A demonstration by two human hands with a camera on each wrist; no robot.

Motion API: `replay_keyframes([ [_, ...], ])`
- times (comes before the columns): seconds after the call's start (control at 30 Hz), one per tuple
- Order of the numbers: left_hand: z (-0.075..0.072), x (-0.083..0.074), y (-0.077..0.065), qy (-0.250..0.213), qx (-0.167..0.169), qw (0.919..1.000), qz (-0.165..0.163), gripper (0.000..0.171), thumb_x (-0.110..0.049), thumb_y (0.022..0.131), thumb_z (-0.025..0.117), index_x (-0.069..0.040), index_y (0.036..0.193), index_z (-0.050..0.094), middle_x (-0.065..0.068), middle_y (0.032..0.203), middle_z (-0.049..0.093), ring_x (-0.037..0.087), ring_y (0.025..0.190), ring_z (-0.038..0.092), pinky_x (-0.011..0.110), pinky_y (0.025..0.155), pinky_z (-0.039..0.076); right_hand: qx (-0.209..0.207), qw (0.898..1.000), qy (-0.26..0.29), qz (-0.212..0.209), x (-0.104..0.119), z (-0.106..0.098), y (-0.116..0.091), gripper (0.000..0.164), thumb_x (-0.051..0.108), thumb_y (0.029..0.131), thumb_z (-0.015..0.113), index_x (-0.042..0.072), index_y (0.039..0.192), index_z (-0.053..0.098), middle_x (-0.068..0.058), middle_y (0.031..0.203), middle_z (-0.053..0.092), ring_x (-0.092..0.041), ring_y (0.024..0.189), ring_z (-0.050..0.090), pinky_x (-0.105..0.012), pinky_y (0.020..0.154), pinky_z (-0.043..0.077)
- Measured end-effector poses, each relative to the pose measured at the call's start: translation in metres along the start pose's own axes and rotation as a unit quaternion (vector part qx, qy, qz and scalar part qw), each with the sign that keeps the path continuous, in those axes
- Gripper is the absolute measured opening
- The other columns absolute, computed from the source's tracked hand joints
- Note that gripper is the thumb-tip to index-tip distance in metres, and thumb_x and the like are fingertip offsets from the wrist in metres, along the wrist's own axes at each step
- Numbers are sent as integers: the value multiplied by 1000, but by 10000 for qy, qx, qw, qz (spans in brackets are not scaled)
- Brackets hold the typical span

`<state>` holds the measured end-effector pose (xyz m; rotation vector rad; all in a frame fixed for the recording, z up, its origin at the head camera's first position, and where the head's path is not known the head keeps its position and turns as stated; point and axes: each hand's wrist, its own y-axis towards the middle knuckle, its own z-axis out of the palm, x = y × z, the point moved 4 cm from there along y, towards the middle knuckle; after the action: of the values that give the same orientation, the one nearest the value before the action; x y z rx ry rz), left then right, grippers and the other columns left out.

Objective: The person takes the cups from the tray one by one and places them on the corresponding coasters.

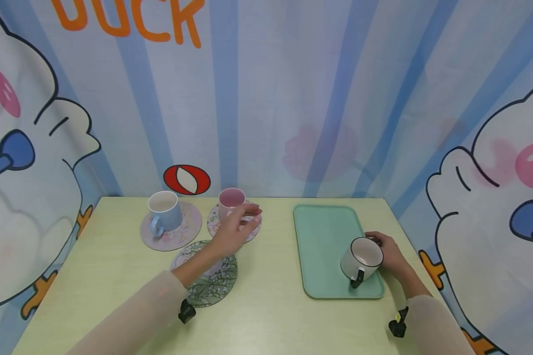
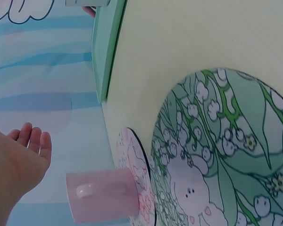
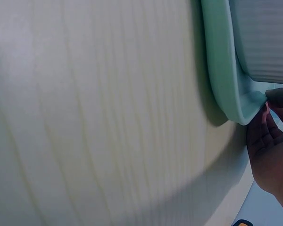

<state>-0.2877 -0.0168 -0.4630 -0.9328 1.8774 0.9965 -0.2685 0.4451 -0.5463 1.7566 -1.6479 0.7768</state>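
My left hand hovers with relaxed fingers beside a pink cup. In the left wrist view a gap shows between that hand and the pink cup, which stands upright on a round patterned coaster. On the right, my right hand pinches the edge of a green tray between thumb and fingers, as the right wrist view shows at the tray's rim. A white mug with a black rim and black handle stands upright on the tray, close to that hand.
At the back left, a light blue mug stands on a pink round coaster. A green floral coaster lies under my left forearm. A striped curtain printed with ducks hangs behind the pale table.
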Motion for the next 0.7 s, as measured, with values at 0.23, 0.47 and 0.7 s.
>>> replay_keyframes([
  [0.23,20,-6,2,-103,303,9995,28,48,-25,111,58,-1,151,50,13,144,61,28,134,56,50,109,48,1,9999,-42,122,-2,1,1,54,3,97,75,-16,143,52,-31,120,66,-17,95,60,-28,77,52],
  [0.47,41,-8,7,-225,517,9983,113,49,-26,111,58,-1,152,48,16,146,59,28,136,55,49,109,48,26,9999,52,143,-2,0,0,56,3,97,75,-18,143,50,-33,121,65,-18,96,60,-29,76,52],
  [0.7,64,-9,10,-299,626,9975,135,49,-25,111,57,0,152,49,15,145,60,27,134,56,45,108,50,15,10000,1,72,4,0,-2,57,3,96,76,-17,143,51,-32,120,65,-18,96,61,-30,76,53],
])
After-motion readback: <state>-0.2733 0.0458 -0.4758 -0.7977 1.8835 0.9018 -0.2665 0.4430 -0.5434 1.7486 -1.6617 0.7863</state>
